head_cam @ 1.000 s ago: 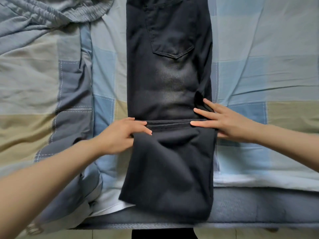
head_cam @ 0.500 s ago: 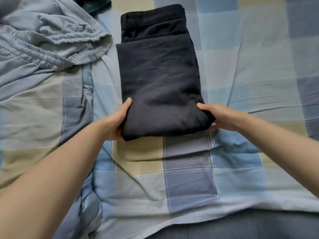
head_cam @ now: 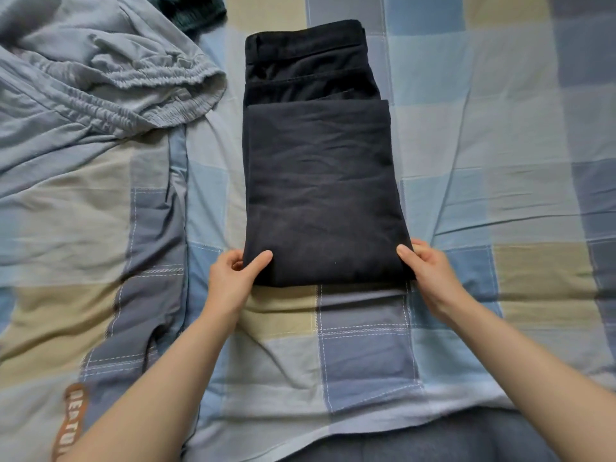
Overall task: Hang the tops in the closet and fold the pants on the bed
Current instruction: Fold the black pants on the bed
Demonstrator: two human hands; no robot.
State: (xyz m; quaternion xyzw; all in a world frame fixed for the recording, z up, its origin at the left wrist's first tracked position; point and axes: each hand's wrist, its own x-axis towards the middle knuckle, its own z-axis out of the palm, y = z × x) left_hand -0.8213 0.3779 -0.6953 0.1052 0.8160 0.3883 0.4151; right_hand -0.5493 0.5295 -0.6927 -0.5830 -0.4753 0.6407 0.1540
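- The fingers of the left hand (head_cam: 233,281) and right hand (head_cam: 430,271) disappear under the near corners of the folded black pants (head_cam: 320,195); only the thumbs lie on top.
- A dark green garment (head_cam: 190,10) is cut off by the top edge.
- The grey pants (head_cam: 110,78) run off the left edge.
- An orange label (head_cam: 71,418) carries only partly readable letters.

You are in a bedroom at home, leaning over a bed (head_cam: 500,135) spread with a patchwork cover of blue, grey and beige squares stitched in white. Laundry lies on it: folded black pants (head_cam: 320,195), rumpled grey-blue elastic-waist pants (head_cam: 110,81) and a dark knit garment (head_cam: 193,8) at the top edge.
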